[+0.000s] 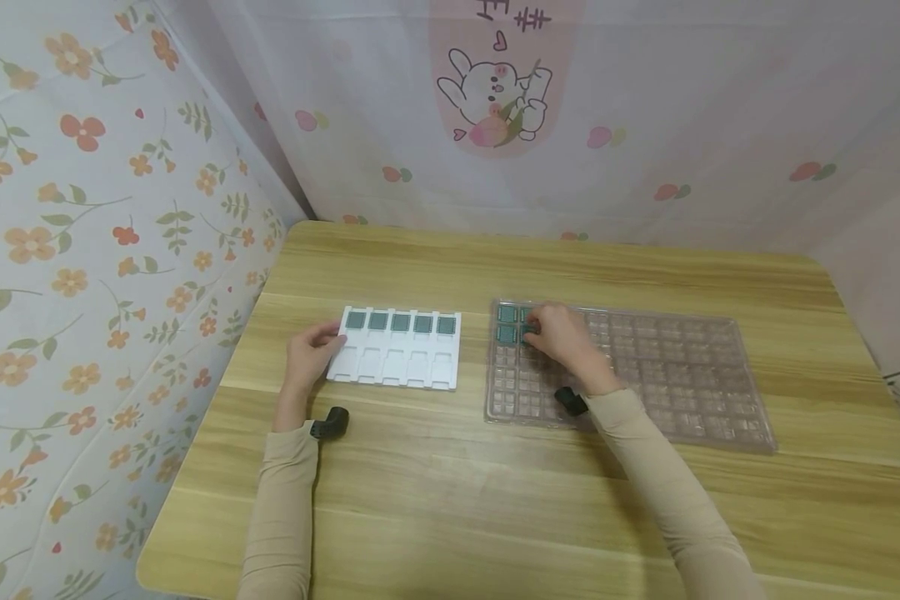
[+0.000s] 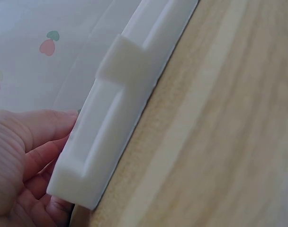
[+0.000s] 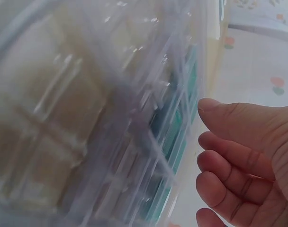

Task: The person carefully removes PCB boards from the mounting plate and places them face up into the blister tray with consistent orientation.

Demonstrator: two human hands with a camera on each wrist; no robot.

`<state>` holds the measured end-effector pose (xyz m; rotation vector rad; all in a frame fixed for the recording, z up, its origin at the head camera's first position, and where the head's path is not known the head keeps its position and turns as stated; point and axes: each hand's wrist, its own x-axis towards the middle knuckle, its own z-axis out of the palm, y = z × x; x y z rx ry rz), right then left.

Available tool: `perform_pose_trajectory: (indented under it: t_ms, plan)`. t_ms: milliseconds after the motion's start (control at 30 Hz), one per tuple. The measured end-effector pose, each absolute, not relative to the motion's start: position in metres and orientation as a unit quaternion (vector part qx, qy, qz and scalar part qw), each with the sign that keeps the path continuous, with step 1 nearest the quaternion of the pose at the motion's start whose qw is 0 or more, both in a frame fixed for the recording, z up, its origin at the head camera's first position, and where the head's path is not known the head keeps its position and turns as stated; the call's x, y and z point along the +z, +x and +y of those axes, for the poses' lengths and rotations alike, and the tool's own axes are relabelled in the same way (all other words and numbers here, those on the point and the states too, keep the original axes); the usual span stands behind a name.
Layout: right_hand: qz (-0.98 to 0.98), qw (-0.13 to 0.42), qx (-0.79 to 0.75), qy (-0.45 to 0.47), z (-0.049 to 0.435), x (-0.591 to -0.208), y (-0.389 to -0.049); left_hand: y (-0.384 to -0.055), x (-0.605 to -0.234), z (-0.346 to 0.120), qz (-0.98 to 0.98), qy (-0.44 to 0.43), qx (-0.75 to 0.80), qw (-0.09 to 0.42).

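Note:
A white plastic tray (image 1: 394,367) has a far row of small green square chips (image 1: 401,322) and a near row of bare slots. My left hand (image 1: 311,357) holds its left edge; in the left wrist view the thumb (image 2: 54,125) lies along the tray's rim, with the other fingers curled below. My right hand (image 1: 562,333) is over the far left part of a clear plastic tray (image 1: 645,367), beside a few green chips (image 1: 506,334). In the right wrist view its thumb and bent fingers stand apart, with nothing visible between them. The hand partly hides the second chip column.
Both trays lie on a wooden table (image 1: 435,483), with a strip of tabletop between them. A printed curtain (image 1: 390,100) hangs behind and a floral cloth (image 1: 82,292) at the left. Dark wrist devices (image 1: 332,423) sit on both wrists, the right one above the clear tray.

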<state>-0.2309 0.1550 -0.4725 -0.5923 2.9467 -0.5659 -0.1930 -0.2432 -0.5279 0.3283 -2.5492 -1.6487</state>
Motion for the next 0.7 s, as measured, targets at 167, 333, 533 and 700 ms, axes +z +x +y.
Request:
perform_pose_trajectory:
  t_ms: [167, 333, 533, 700]
  plan:
    - [0.962, 0.041, -0.186, -0.195, 0.146, -0.469, -0.233, -0.193, -0.528, -0.244, -0.836, 0.104, -0.536, 0.047]
    - [0.959, 0.053, -0.196, -0.199, 0.137, -0.467, -0.234, -0.193, -0.529, -0.244, -0.839, 0.103, -0.532, 0.049]
    - [0.954, 0.065, -0.207, -0.207, 0.125, -0.469, -0.237, -0.194, -0.530, -0.244, -0.839, 0.101, -0.532, 0.050]
    - [0.954, 0.062, -0.209, -0.206, 0.113, -0.468, -0.238, -0.194, -0.530, -0.244, -0.842, 0.098, -0.529, 0.052]
